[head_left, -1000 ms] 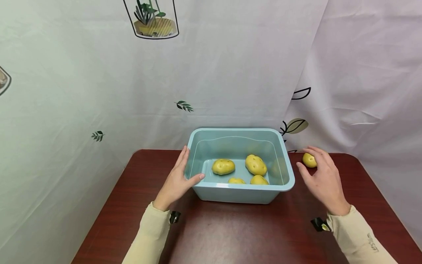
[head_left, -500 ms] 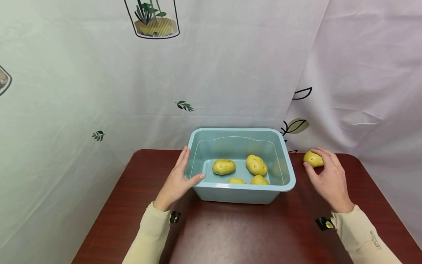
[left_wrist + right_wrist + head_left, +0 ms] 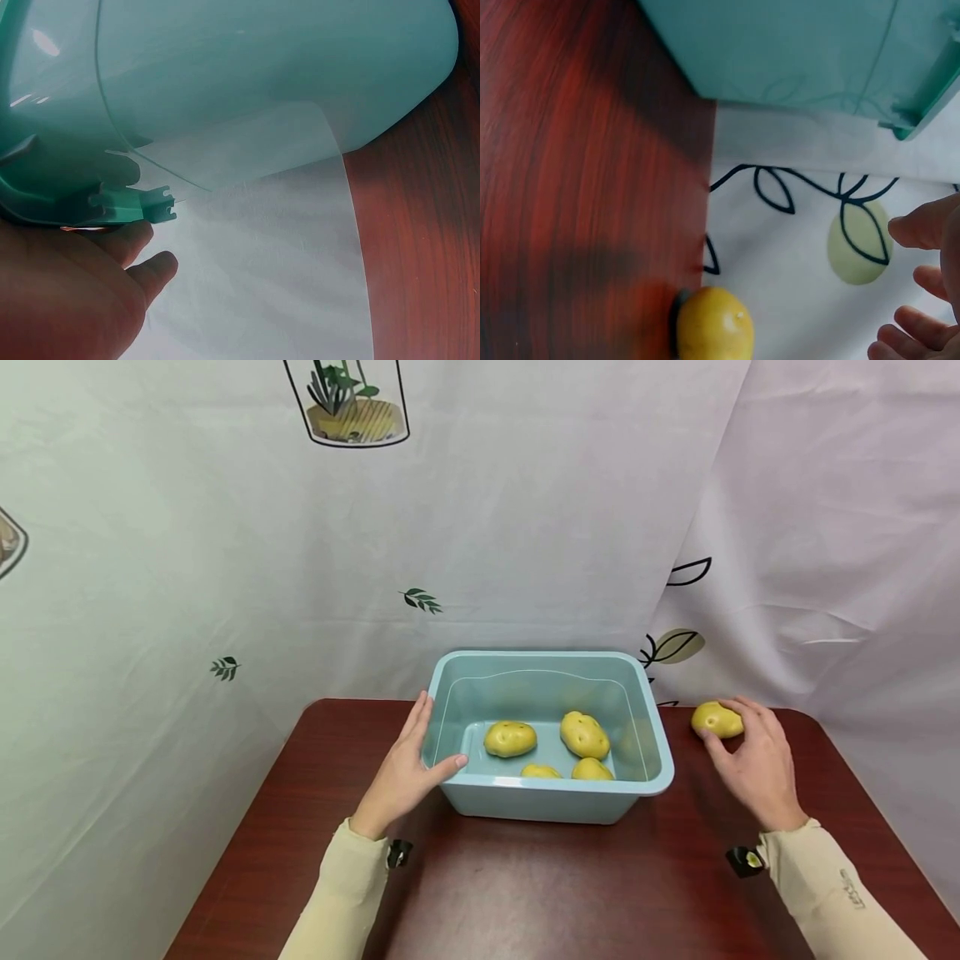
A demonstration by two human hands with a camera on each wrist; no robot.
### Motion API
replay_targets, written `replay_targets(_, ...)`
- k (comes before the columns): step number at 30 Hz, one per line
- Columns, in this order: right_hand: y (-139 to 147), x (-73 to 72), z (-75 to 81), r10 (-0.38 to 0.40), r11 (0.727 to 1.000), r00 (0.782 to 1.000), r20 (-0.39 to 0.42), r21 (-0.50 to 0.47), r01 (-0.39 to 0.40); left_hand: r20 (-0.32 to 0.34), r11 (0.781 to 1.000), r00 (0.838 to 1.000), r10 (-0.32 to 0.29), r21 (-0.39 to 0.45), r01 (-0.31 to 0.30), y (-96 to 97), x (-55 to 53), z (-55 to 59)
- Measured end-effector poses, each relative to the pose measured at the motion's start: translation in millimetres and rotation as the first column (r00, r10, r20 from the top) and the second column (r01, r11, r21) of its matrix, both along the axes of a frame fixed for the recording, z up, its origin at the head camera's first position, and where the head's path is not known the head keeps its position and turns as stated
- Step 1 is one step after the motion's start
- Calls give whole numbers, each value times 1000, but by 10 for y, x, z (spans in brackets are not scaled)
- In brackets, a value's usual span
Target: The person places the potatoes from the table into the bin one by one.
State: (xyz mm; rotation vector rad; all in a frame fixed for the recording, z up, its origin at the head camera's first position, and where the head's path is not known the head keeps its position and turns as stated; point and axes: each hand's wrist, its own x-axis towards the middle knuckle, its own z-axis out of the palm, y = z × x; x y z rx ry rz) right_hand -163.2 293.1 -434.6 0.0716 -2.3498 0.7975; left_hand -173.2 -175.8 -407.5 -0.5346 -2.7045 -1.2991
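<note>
A light blue plastic bin [image 3: 540, 806] stands on the table with several yellow potatoes, one of them the potato [image 3: 510, 739] at its left. My left hand [image 3: 401, 777] is at the bin's front left corner, fingers straight along the left rim and thumb stretched over the front corner. In the left wrist view its fingertips [image 3: 157, 270] show right below the bin's rim. To the right of the bin a single potato [image 3: 712, 720] lies on the table. My right hand [image 3: 757, 764] is close behind it, thumb and fingers spread; the right wrist view shows a gap between fingers and potato [image 3: 715, 326].
The dark red wooden table [image 3: 517, 893] ends at a pale cloth backdrop [image 3: 525, 527] printed with plants and leaves. The bin's back is near that cloth. A small black device [image 3: 745, 861] sits at the right wrist, and another device [image 3: 399, 853] at the left.
My right hand has moved to the right and slightly back around the lone potato, uncovering more of it. The left hand, the bin and its potatoes have stayed in place.
</note>
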Motion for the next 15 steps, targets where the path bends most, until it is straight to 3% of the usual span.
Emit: replay_targets(15, 126, -97, -86, -44, 999, 991, 125, 33, 41, 7, 1000, 1000, -4, 7, 4, -1, 1, 7)
